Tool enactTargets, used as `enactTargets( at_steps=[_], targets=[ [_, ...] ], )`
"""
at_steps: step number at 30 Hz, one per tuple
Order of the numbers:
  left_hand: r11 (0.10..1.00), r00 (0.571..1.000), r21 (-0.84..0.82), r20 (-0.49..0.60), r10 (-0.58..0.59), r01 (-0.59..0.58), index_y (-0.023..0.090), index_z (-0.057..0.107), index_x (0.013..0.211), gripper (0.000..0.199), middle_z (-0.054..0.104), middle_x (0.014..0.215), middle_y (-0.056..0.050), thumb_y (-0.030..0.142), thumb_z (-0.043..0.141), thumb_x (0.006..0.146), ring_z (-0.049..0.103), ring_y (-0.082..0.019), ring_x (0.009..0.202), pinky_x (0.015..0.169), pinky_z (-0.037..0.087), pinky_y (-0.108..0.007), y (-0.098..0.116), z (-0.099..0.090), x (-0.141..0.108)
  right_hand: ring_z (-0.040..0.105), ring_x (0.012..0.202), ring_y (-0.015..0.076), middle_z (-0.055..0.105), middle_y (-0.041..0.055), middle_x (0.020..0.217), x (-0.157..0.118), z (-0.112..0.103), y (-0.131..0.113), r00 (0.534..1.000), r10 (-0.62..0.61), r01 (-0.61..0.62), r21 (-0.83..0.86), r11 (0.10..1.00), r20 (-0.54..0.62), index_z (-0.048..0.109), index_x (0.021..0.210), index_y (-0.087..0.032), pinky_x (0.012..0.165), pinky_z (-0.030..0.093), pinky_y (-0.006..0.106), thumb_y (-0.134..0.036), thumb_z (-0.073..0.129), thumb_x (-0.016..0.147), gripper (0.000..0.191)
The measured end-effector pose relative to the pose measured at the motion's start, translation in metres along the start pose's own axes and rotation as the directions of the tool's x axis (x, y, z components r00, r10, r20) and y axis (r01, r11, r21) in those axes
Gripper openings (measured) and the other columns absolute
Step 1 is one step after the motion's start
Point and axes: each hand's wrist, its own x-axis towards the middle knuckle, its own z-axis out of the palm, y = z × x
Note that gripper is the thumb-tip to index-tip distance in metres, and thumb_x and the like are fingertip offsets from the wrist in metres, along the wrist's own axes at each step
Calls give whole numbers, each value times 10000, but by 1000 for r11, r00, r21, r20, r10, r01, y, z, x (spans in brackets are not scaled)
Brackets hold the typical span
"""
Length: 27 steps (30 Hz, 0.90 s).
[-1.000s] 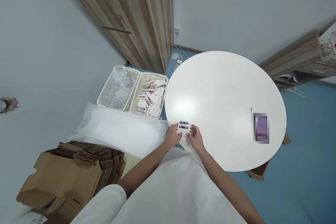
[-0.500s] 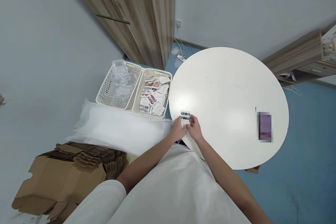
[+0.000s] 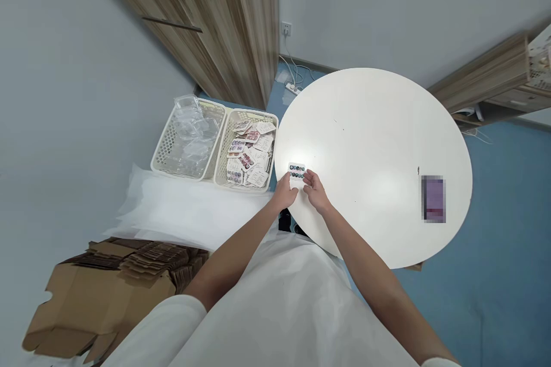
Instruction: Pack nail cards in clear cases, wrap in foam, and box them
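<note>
A small white card (image 3: 297, 172) with two rows of dark, round, bluish pieces is at the near left edge of the round white table (image 3: 365, 126). My left hand (image 3: 284, 192) grips the card's left side, thumb near its lower edge. Beside the card's right edge, my right hand (image 3: 315, 190) has its fingers apart; whether a fingertip touches the card is hard to tell. Left of the table, a white basket (image 3: 220, 169) holds many similar cards in red, purple and white.
A second basket (image 3: 160, 152) holds clear plastic cases (image 3: 193, 137). White sheets (image 3: 181, 206) lie in front of the baskets, with folded brown cardboard (image 3: 90, 304) nearer. A blurred purple object (image 3: 434, 199) rests on the table's right side. A wooden cabinet stands behind.
Both hands and the card have shifted slightly left and away from my body. My right hand has loosened from the card's side. The whole view has also shifted a little.
</note>
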Motion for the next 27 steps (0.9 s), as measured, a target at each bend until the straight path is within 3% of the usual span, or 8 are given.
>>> enactTargets(
  at_steps=[11,18,27],
  targets=[
    [999,999,-7,2,-44,44,150,257,1318,629,280,1390,-95,201,466,727,217,-265,1282,1034,231,-385,5,-3,-5,411,1156,179,387,36,1303,-1,-2,1,1000,-15,15,-8,1000,15,330,1244,-288,957,351,401,-159,474,667,609],
    [998,995,-33,-80,-64,62,157,268,1318,635,289,1389,-89,186,480,720,242,-252,1275,1031,245,-375,5,-1,-10,436,1121,183,404,38,1290,-14,-18,5,999,-37,37,-22,999,19,368,1216,-299,929,367,401,-193,494,678,562],
    [997,988,-21,-133,-75,73,160,410,1233,514,426,1302,-110,313,504,752,414,-242,1174,937,365,-342,3,14,-60,569,863,162,518,80,1155,-45,-37,4,993,-37,48,-99,994,113,478,1120,-227,823,429,372,-295,508,695,431]
  ],
)
